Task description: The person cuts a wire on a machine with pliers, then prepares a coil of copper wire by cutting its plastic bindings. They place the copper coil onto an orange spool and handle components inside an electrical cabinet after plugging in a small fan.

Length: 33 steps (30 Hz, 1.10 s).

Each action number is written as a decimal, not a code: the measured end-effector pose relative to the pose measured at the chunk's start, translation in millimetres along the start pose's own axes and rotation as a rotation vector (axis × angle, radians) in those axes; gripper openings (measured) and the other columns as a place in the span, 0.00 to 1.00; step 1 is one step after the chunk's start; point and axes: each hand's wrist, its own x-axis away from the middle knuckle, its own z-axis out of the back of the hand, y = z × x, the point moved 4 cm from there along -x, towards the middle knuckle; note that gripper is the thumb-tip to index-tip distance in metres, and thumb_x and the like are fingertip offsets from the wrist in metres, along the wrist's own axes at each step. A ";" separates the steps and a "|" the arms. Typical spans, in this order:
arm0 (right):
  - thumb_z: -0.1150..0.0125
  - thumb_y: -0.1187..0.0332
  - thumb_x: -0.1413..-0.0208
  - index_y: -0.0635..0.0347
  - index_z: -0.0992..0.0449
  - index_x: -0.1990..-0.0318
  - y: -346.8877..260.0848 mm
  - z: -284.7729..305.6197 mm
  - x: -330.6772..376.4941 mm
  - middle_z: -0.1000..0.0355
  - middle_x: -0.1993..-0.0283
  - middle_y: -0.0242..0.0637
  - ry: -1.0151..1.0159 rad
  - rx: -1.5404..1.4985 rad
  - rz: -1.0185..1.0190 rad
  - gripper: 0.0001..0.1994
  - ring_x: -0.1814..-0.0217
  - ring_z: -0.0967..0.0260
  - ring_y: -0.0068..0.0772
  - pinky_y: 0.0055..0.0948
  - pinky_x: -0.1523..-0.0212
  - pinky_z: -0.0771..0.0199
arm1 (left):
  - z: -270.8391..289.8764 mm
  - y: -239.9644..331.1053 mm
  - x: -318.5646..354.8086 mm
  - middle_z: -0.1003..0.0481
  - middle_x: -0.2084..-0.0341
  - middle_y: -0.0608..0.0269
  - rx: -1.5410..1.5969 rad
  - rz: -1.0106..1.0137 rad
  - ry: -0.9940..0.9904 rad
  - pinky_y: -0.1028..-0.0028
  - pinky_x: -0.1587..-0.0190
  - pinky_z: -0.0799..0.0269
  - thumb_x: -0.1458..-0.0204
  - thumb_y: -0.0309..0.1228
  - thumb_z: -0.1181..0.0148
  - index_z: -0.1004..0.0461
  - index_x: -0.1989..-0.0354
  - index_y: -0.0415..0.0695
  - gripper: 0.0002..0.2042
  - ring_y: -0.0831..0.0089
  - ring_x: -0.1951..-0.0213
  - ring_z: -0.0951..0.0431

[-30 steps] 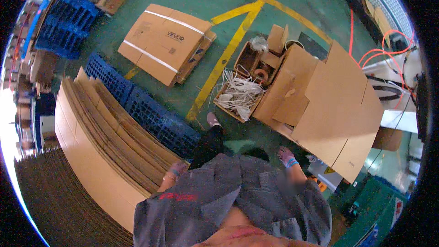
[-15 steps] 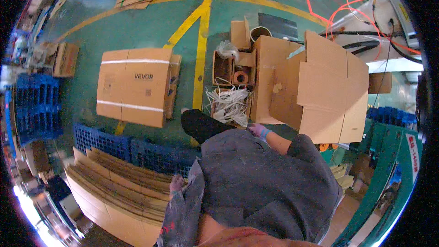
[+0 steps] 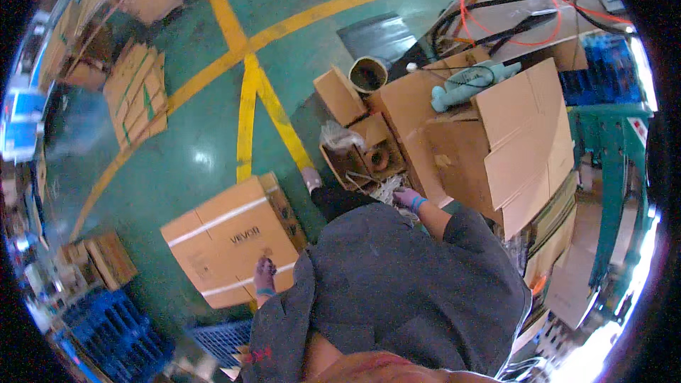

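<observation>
My left hand (image 3: pixel 265 275), in a purple glove with a blue cuff, is over the strapped bundle of flat cardboard boxes (image 3: pixel 234 245). Its fingers are loosely apart and nothing shows in them; whether it touches the cardboard I cannot tell. White bands cross the bundle on the floor. My right hand (image 3: pixel 410 201), gloved the same way, hangs beside a heap of white strapping (image 3: pixel 389 189) with its fingers slightly spread. No held object shows there. A large open carton (image 3: pixel 528 145) stands to the right, and a teal, tool-like object (image 3: pixel 468 85) lies at its far side.
Small open boxes hold clear plastic and a brown roll (image 3: pixel 379 159). Behind them stands a round bin (image 3: pixel 368 74). Orange hose (image 3: pixel 464 3) and black cables lie far right. Flat cardboard (image 3: pixel 138 92) is at far left, with blue pallets (image 3: pixel 113 333) at near left.
My view has turned, and the strapped bundle now lies closer to my left side. My left hand has come from beside the stacked cardboard to over the bundle. The teal object has come into fuller view.
</observation>
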 end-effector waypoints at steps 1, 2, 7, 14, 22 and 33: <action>0.48 0.65 0.45 0.58 0.27 0.57 -9.6 12.5 3.2 0.28 0.57 0.44 0.045 -0.238 -0.059 0.11 0.58 0.28 0.38 0.31 0.61 0.28 | -41.9 74.8 -21.7 0.30 0.69 0.67 -0.050 0.058 -0.020 0.79 0.66 0.32 0.44 0.29 0.48 0.33 0.46 0.41 0.17 0.78 0.67 0.30; 0.48 0.65 0.44 0.60 0.28 0.56 -26.9 28.4 2.0 0.27 0.59 0.43 0.160 -0.036 0.138 0.12 0.59 0.28 0.36 0.30 0.61 0.28 | -57.4 116.1 -44.7 0.30 0.69 0.67 -0.095 0.013 0.001 0.79 0.67 0.32 0.44 0.29 0.48 0.34 0.46 0.41 0.17 0.78 0.69 0.30; 0.47 0.64 0.44 0.62 0.32 0.48 -68.1 74.4 -50.5 0.27 0.57 0.42 0.357 -0.576 -0.109 0.18 0.57 0.28 0.32 0.29 0.58 0.28 | -58.7 226.0 -180.3 0.33 0.79 0.70 -0.398 0.039 -0.237 0.79 0.75 0.36 0.43 0.31 0.50 0.29 0.56 0.43 0.09 0.79 0.78 0.34; 0.50 0.66 0.42 0.60 0.33 0.47 -123.1 79.0 -86.4 0.28 0.62 0.40 0.827 -0.521 -0.077 0.16 0.63 0.29 0.33 0.31 0.63 0.27 | -75.7 325.3 -357.0 0.32 0.76 0.71 -1.339 0.073 -0.586 0.79 0.74 0.36 0.44 0.29 0.50 0.30 0.56 0.45 0.09 0.79 0.77 0.34; 0.54 0.64 0.43 0.54 0.27 0.55 -211.3 94.9 -187.6 0.29 0.56 0.45 0.393 -0.320 -0.552 0.12 0.54 0.32 0.45 0.41 0.58 0.29 | -235.1 642.0 -615.9 0.31 0.71 0.72 -0.729 0.111 -0.401 0.78 0.72 0.36 0.45 0.27 0.50 0.31 0.52 0.46 0.12 0.79 0.75 0.34; 0.50 0.57 0.43 0.56 0.33 0.45 -228.8 305.1 -193.7 0.30 0.49 0.48 1.058 -1.252 -0.899 0.21 0.50 0.30 0.44 0.36 0.50 0.31 | -609.7 725.0 -600.6 0.25 0.61 0.58 -1.507 -0.605 -0.945 0.69 0.60 0.29 0.49 0.32 0.42 0.32 0.47 0.40 0.20 0.68 0.63 0.25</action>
